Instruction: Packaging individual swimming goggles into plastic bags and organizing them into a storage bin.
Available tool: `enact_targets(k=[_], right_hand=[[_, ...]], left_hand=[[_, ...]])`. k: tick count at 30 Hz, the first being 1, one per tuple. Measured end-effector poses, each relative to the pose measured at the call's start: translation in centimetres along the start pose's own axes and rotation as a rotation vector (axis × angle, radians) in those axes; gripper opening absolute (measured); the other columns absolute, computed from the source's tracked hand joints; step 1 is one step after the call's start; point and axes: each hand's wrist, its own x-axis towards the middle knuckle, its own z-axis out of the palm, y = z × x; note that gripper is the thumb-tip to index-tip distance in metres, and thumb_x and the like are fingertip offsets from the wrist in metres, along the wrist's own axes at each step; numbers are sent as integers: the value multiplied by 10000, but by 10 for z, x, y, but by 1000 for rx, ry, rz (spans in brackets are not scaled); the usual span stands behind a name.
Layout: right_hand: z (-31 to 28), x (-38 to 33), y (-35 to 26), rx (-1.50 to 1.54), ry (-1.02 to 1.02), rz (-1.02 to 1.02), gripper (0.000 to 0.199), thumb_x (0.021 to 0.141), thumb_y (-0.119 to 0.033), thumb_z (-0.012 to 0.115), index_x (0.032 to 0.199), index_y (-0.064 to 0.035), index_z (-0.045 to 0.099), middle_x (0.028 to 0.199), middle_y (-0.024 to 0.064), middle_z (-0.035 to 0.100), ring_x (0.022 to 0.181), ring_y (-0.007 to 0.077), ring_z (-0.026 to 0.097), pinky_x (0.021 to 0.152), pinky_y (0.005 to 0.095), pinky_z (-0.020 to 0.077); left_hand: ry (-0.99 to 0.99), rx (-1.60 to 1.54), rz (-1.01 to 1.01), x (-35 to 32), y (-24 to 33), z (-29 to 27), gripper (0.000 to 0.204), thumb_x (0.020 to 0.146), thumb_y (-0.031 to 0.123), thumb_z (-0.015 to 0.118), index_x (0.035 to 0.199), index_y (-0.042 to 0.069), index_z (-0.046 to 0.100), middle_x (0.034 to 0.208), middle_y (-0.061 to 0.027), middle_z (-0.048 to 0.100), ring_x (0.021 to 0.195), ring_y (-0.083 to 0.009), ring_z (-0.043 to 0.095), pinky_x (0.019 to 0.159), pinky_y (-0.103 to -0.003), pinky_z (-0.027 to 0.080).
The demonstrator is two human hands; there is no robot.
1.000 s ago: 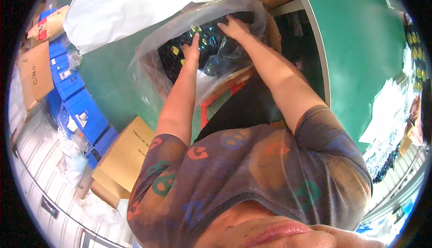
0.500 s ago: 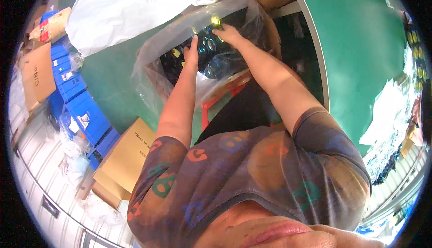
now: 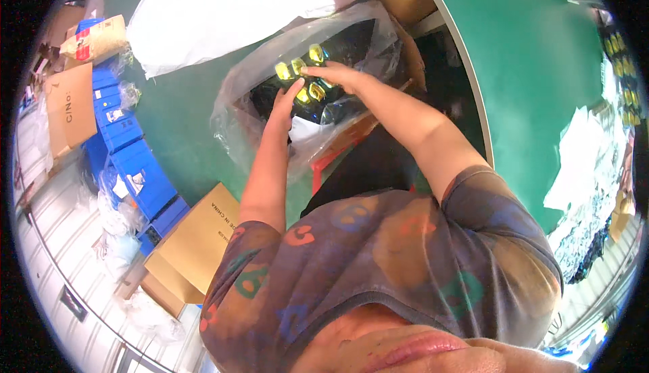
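Inside a carton lined with a clear plastic bag (image 3: 233,96), several glossy yellow lens-like pieces (image 3: 316,91) lie on a black surface. My left hand (image 3: 284,108) reaches in from the near left, a digit stretched toward the pieces. From the right comes my right hand (image 3: 341,77), fingers extended leftward, their tips beside a yellow piece (image 3: 298,66) near the middle. Whether those fingertips touch it is too small to tell. I see nothing held in either hand. A white patch (image 3: 305,128) shows at the near side of the bag.
A large white sack (image 3: 230,14) lies beyond the carton. Blue bins (image 3: 142,177) line the left, with a brown cardboard box (image 3: 196,238) nearer me. A pale curved edge (image 3: 466,62) runs along the right, bordering a green surface (image 3: 534,89). Something red (image 3: 321,170) stands below the carton.
My right hand has moved left and closer to my left hand. More pieces now shine yellow between and around the hands. The whole view has shifted slightly.
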Motion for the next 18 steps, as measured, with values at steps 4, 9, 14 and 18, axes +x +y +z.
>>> enact_targets(k=[4, 9, 14, 18], right_hand=[[50, -27, 10, 116, 126, -144, 780, 821, -450, 797, 1393, 2, 521, 1309, 144, 629, 1214, 227, 582, 1046, 370, 442], [102, -59, 26, -270, 259, -454, 780, 717, -565, 813, 1202, 21, 645, 1162, 225, 692, 1104, 342, 666, 963, 419, 515], [137, -182, -35, -701, 312, -395, 910, 702, -674, 751, 1212, 66, 607, 1141, 279, 597, 1117, 425, 610, 979, 456, 487], [122, -266, -90, -806, 378, -424, 912, 734, -672, 751, 1229, 74, 579, 1170, 266, 599, 1147, 402, 594, 983, 452, 479]], left_hand=[[-126, -84, 80, -53, 16, -14, 702, 854, 369, 770, 1372, -30, 514, 1280, -122, 631, 1165, -221, 608, 1000, -354, 463], [-316, -159, 176, -162, 31, -33, 568, 968, 289, 562, 1440, -8, 454, 1393, -130, 560, 1279, -244, 560, 1091, -393, 438], [-346, -217, 265, -263, 29, 0, 448, 1076, 293, 416, 1421, 9, 446, 1379, -110, 558, 1280, -240, 538, 1098, -408, 412], [-362, -343, 326, -298, 58, 60, 528, 1059, 333, 501, 1488, 44, 390, 1454, -100, 503, 1333, -247, 494, 1133, -445, 390]])
